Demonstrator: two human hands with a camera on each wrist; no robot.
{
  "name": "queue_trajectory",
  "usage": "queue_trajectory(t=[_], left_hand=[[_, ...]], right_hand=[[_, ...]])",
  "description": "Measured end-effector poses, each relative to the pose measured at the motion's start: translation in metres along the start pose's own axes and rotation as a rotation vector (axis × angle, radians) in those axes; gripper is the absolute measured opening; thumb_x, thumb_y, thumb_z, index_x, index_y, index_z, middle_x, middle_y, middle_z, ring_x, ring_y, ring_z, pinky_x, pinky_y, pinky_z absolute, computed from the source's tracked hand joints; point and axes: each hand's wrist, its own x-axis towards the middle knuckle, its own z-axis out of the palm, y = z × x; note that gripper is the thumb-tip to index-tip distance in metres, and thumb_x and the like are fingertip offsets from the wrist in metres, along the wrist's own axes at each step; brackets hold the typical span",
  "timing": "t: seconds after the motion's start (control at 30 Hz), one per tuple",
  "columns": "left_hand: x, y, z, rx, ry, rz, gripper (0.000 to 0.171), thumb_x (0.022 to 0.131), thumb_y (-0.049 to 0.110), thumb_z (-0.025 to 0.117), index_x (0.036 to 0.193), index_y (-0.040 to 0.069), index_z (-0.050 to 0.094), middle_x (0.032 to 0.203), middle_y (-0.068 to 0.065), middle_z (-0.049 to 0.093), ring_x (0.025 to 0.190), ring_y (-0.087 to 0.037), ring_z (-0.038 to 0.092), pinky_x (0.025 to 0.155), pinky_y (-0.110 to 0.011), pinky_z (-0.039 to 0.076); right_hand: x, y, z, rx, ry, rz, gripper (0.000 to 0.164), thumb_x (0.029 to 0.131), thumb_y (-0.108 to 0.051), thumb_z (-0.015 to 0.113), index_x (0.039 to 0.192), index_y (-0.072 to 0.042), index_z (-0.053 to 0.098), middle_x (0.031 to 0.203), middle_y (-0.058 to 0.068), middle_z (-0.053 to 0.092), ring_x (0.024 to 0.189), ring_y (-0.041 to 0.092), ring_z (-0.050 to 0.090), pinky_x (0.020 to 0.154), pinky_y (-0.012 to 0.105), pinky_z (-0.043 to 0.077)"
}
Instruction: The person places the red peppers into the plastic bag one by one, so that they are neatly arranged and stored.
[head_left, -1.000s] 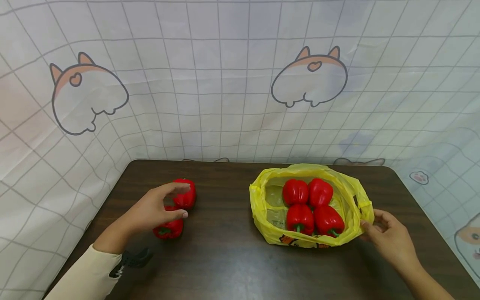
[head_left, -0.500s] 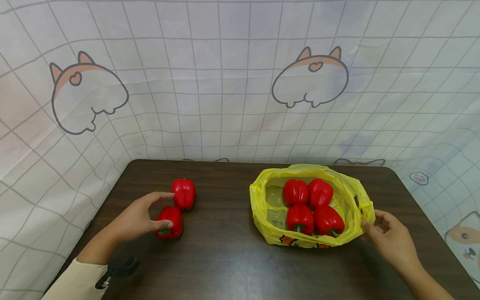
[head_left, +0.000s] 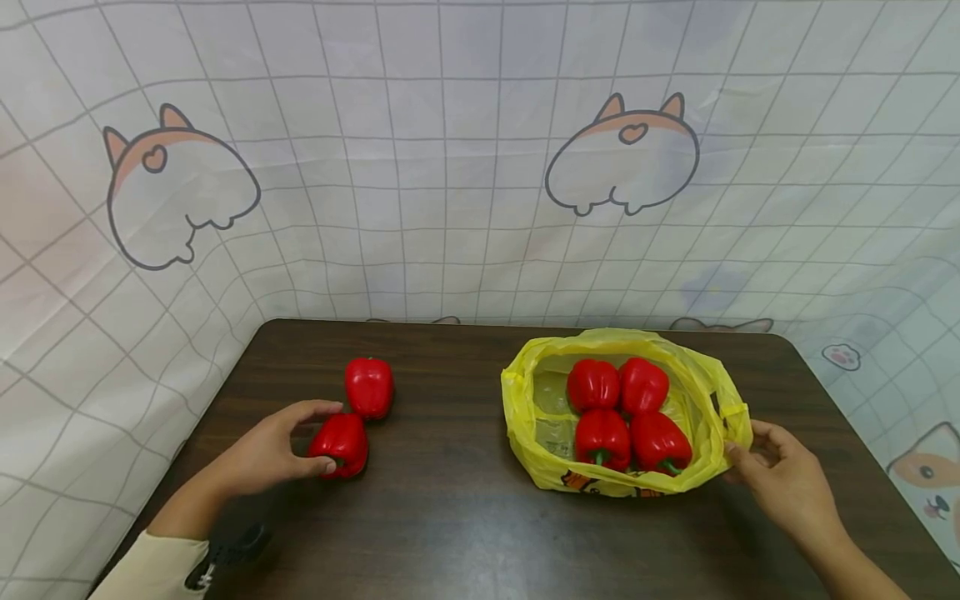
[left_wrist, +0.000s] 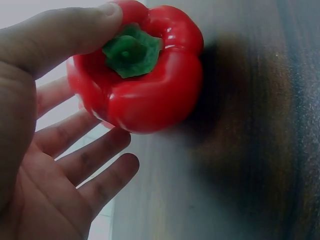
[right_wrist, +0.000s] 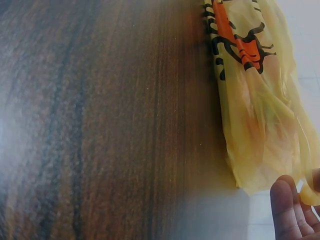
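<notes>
My left hand is at the nearer of two red bell peppers on the left, its thumb at the stem side and fingers at the far side. In the left wrist view, the thumb overlaps this bell pepper beside its green stem, with the lower fingers spread. The other bell pepper lies just behind it. My right hand pinches the right edge of a yellow plastic bag, which stands open at the top. Inside sit several red bell peppers. In the right wrist view, fingertips hold the bag's corner.
Everything rests on a dark wood-grain table. A white grid-patterned cloth with cartoon animals hangs behind the table and down both sides. A dark strap is on the left wrist.
My left hand has moved left and toward me, from over both loose bell peppers to around the nearer one. The right hand keeps its hold on the bag.
</notes>
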Motion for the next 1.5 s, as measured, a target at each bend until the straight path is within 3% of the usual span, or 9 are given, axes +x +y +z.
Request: queue_trajectory(t=[0.2,0.43,0.7,1.13,1.5], left_hand=[[0.002,-0.006,0.004,0.002,0.014,0.033,0.074,0.082,0.037,0.088,0.142,0.010,0.056,0.147,-0.012,0.054,0.126,-0.034,0.057,0.102,-0.059,0.047],[0.002,-0.006,0.005,0.001,0.002,0.011,0.067,0.084,0.037,0.086,0.140,0.012,0.058,0.140,-0.009,0.060,0.124,-0.034,0.059,0.101,-0.058,0.049],[0.000,-0.002,0.007,-0.033,0.050,0.047,0.064,0.079,0.034,0.090,0.134,0.014,0.062,0.135,-0.004,0.062,0.120,-0.030,0.061,0.100,-0.057,0.050],[0.005,0.022,0.008,-0.030,0.148,0.122,0.069,0.073,0.038,0.094,0.132,0.020,0.064,0.133,0.001,0.063,0.111,-0.021,0.065,0.094,-0.055,0.054],[0.016,0.050,0.015,-0.035,0.202,0.279,0.068,0.072,0.031,0.095,0.132,0.018,0.066,0.129,0.002,0.065,0.106,-0.016,0.064,0.091,-0.035,0.057]], right_hand=[[0.000,0.000,0.001,-0.002,0.006,0.005,0.054,0.103,-0.024,0.064,0.140,0.011,0.046,0.121,0.033,0.063,0.072,0.018,0.073,0.062,0.032,0.060],[0.000,0.000,0.001,0.009,0.001,-0.002,0.054,0.103,-0.024,0.064,0.140,0.011,0.046,0.122,0.033,0.063,0.073,0.018,0.073,0.063,0.032,0.061],[0.002,0.002,0.000,-0.005,0.007,-0.006,0.053,0.103,-0.024,0.064,0.140,0.010,0.047,0.120,0.032,0.064,0.071,0.017,0.073,0.062,0.032,0.060],[0.001,0.002,0.001,-0.007,0.011,-0.006,0.054,0.103,-0.025,0.064,0.139,0.010,0.047,0.119,0.031,0.065,0.073,0.019,0.073,0.063,0.032,0.060],[0.001,0.002,0.001,-0.007,0.012,-0.009,0.053,0.103,-0.024,0.065,0.139,0.010,0.047,0.117,0.030,0.066,0.072,0.018,0.073,0.062,0.032,0.060]])
